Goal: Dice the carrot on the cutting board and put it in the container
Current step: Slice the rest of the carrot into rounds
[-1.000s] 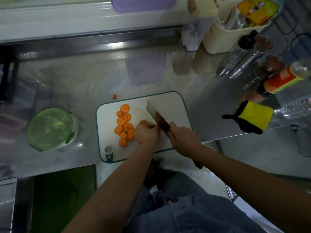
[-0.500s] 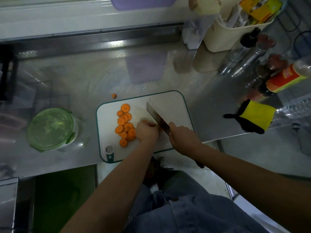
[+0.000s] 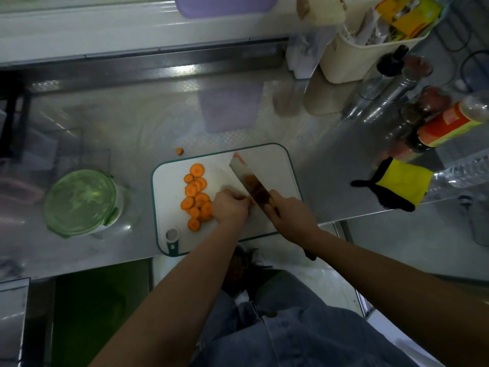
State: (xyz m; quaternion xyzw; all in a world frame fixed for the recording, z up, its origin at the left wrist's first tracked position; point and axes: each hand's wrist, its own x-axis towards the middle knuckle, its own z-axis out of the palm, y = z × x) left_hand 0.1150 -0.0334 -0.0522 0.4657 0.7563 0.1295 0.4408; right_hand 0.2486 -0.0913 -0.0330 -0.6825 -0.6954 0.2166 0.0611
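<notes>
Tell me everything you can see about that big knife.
The knife is a cleaver with a broad rectangular blade of shiny metal that mirrors orange. It slants across the white cutting board, tip pointing away from the person. The right hand grips its dark handle, whose end pokes out behind the wrist. The left hand, curled on the carrot, sits beside the blade's left face.

A kitchen: a stainless steel desk [image 3: 132, 123] fills the centre, carrying a white cutting board [image 3: 270, 165] with carrot slices [image 3: 190, 190]. Sauce bottles [image 3: 447, 128] stand at the right edge, a cream basket [image 3: 352, 62] of packets at upper right.
</notes>
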